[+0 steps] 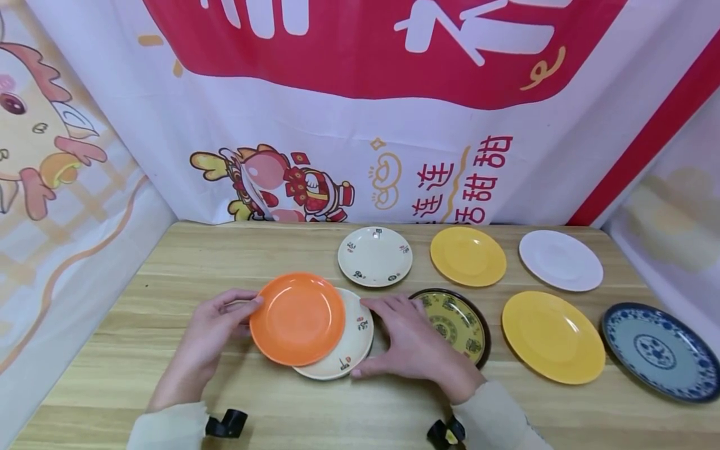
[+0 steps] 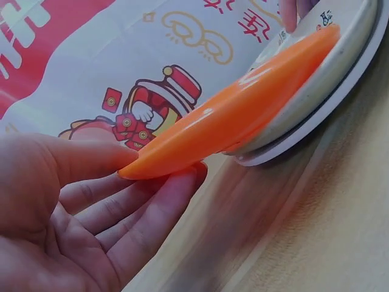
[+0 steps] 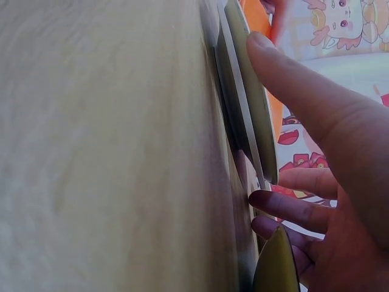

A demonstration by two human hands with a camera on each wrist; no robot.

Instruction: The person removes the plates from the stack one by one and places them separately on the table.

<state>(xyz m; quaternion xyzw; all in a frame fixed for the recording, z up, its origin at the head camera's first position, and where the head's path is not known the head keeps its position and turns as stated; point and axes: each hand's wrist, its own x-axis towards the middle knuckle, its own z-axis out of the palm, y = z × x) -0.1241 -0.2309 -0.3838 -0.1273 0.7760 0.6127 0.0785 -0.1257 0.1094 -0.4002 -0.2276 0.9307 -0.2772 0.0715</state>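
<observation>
My left hand (image 1: 209,337) pinches the left rim of an orange plate (image 1: 298,319), thumb above and fingers beneath. The left wrist view shows this plate tilted, its far side over a cream patterned plate (image 1: 359,331). Beneath the cream plate sits another plate with a pale rim (image 2: 267,155), mostly hidden. My right hand (image 1: 413,340) is spread around the right edge of this stack, thumb at the near rim and fingers at the far rim. Just behind the right hand lies an olive plate with a dark rim (image 1: 458,312), partly covered by it.
On the wooden table (image 1: 112,381) lie a second cream patterned plate (image 1: 375,256), a small yellow plate (image 1: 468,256), a white plate (image 1: 560,260), a larger yellow plate (image 1: 554,337) and a blue-and-white plate (image 1: 658,351). A printed cloth (image 1: 349,119) hangs behind.
</observation>
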